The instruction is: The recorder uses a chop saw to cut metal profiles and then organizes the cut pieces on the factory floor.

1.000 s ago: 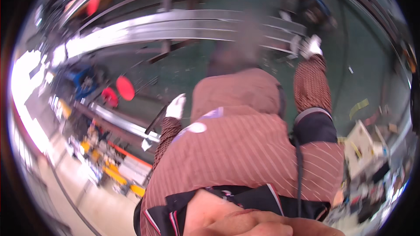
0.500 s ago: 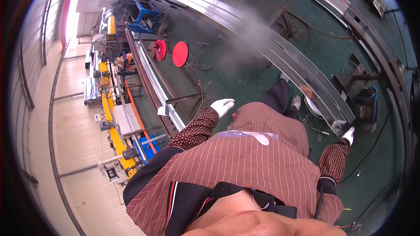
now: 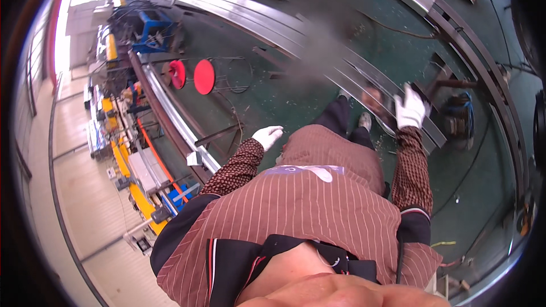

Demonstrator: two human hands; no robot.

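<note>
My right hand (image 3: 410,109), in a white glove, is raised with fingers apart at the near end of the long shiny metal profiles (image 3: 364,77). Nothing shows in its grip, and whether it touches the metal I cannot tell. My left hand (image 3: 267,137), also white-gloved, hangs in front of my striped brown apron (image 3: 296,204) with its fingers loosely stretched and holds nothing. A hazy blur hides part of the profiles' middle.
Red round stools (image 3: 204,77) stand ahead to the left, by a long metal rail (image 3: 165,102). Yellow machinery (image 3: 133,190) lines the left side. A dark steel frame (image 3: 472,51) curves along the right, near a blue-edged coil or bundle (image 3: 458,116). A cable lies on the green floor.
My right hand has risen from low beside the profiles' end to up over them, its fingers now spread. My left hand stays beside the apron. The view has shifted a little.
</note>
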